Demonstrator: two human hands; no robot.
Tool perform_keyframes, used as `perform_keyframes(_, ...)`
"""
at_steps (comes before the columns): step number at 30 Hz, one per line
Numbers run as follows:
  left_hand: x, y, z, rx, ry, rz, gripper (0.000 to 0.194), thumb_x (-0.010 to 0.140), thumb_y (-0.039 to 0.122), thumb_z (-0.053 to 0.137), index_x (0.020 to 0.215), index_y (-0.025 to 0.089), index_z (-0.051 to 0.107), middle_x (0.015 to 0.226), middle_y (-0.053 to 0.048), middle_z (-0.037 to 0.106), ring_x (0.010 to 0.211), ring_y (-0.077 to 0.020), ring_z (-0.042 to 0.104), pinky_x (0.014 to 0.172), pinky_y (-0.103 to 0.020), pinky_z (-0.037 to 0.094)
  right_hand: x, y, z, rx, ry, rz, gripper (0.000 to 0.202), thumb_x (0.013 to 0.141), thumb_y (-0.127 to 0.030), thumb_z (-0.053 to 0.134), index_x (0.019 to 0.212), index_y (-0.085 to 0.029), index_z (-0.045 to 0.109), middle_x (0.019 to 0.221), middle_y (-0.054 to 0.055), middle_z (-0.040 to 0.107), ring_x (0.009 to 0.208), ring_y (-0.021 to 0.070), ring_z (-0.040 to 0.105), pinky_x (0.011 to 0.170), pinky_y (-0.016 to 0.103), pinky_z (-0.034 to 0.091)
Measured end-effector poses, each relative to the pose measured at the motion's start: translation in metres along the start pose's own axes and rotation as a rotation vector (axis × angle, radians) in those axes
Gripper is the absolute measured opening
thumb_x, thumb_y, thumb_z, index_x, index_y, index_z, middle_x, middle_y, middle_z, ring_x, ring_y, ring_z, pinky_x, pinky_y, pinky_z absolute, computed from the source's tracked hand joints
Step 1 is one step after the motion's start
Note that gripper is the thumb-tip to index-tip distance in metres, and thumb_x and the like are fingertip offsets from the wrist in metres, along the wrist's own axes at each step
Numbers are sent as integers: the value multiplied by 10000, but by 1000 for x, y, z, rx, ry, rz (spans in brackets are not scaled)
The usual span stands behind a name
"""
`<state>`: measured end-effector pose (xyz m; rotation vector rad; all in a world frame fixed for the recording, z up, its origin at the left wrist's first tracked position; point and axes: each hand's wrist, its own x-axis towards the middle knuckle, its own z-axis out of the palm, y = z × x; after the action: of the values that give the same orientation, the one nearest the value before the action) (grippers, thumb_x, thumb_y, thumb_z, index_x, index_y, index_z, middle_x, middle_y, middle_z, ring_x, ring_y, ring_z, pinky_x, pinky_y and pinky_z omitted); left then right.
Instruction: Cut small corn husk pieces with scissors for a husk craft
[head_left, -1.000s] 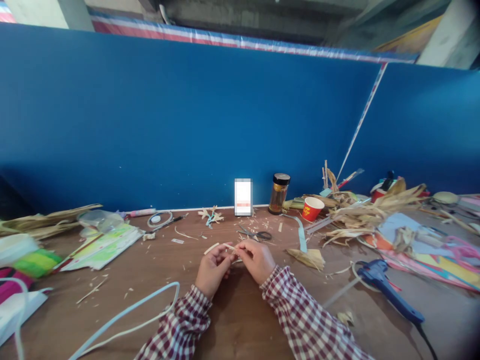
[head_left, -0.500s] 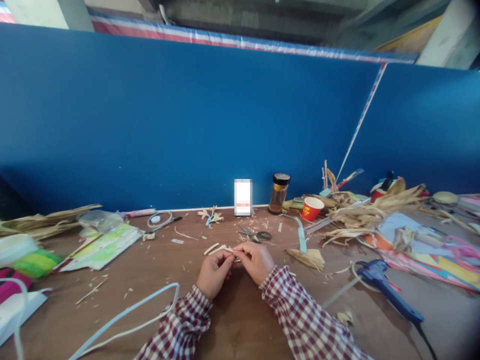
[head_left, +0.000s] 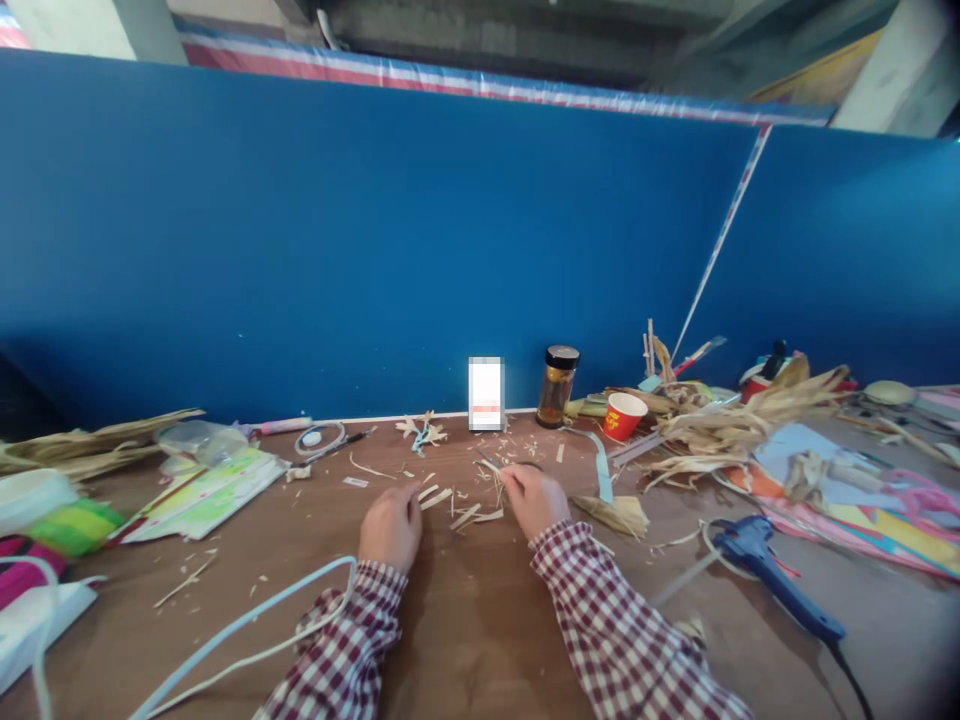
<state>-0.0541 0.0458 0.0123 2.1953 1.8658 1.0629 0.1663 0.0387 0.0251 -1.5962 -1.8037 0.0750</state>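
My right hand [head_left: 534, 502] is at the scissors [head_left: 486, 458], its bent fingers closed over their middle. The blades point away to the left, and most of the handles are hidden behind the hand. My left hand [head_left: 391, 525] rests on the table farther left with its fingers curled in. Its fingertips are near several pale husk strips [head_left: 436, 498]; whether they pinch one is hidden. Between the hands lie more cut strips [head_left: 466, 516] and small shavings.
A blue glue gun [head_left: 784, 580] lies at the right, near heaped dry husks [head_left: 780, 405]. A lidded jar [head_left: 557, 388] and red paper cup [head_left: 625, 417] stand at the back. A white cable [head_left: 262, 605] loops by my left forearm. Blue partition [head_left: 375, 220] behind.
My hands were together, pinching pale strips; now they are apart. The left has moved left, the right up and right onto the scissors. Loose strips now lie between them.
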Motion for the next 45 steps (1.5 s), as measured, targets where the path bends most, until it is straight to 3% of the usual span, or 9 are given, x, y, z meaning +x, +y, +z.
perform_keyframes(7,5,-13,8,194,-79,-10,308,787,189,427,1003,127,638,903,-117,662,849,-219,602,764,-296,440,-4,-6,2,12,-15,-42,211,870,-284,412,863,-240,619,842,6,661,770,147,599,665,219,384)
perform_keyframes(13,3,-11,3,176,-66,4,278,815,239,412,824,168,680,838,-90,664,822,-213,599,738,-287,438,-4,-5,2,2,-22,-48,210,869,-291,413,852,-245,617,833,-3,664,759,147,600,645,220,380)
perform_keyframes(25,1,-2,0,158,0,25,324,843,250,365,1014,149,622,970,-107,618,881,-213,567,764,-294,428,-3,-4,5,-5,-34,-48,200,866,-286,419,859,-241,613,857,-2,667,772,150,598,653,222,373)
perform_keyframes(27,-2,5,-2,127,-57,94,302,847,286,372,949,192,641,937,-77,628,854,-199,565,755,-288,423,-3,-3,5,-7,-33,-46,199,867,-288,418,865,-243,611,860,-4,665,771,149,597,652,222,372)
perform_keyframes(30,-6,17,-2,98,-242,211,248,822,323,429,846,237,661,835,-44,635,812,-188,563,708,-271,418,-3,-3,4,-16,-38,-40,200,866,-290,417,871,-245,613,859,-4,664,765,149,596,644,222,370)
perform_keyframes(33,-9,25,-1,120,-342,235,207,788,338,485,778,242,668,785,-41,627,790,-193,556,694,-276,407,-3,-4,3,-14,-42,-39,207,865,-286,415,877,-238,616,864,2,664,770,145,596,648,218,372)
perform_keyframes(39,-15,34,5,93,-362,261,232,813,255,434,752,219,655,810,-60,618,780,-196,557,686,-287,404,-3,-8,1,-12,-46,-22,206,858,-275,427,858,-231,628,842,7,667,758,140,601,645,212,382)
perform_keyframes(43,-19,39,10,-63,-389,328,201,810,222,425,747,204,615,807,-58,606,766,-186,554,668,-274,410,-3,-7,2,-20,-36,-28,218,863,-286,417,863,-231,629,841,12,667,746,142,600,637,216,385)
perform_keyframes(45,-19,40,11,-156,-355,292,199,818,219,403,762,195,592,791,-55,606,750,-181,554,666,-276,412,-3,-6,2,-20,-31,-40,225,866,-289,410,865,-231,628,834,14,665,745,141,597,642,216,385)
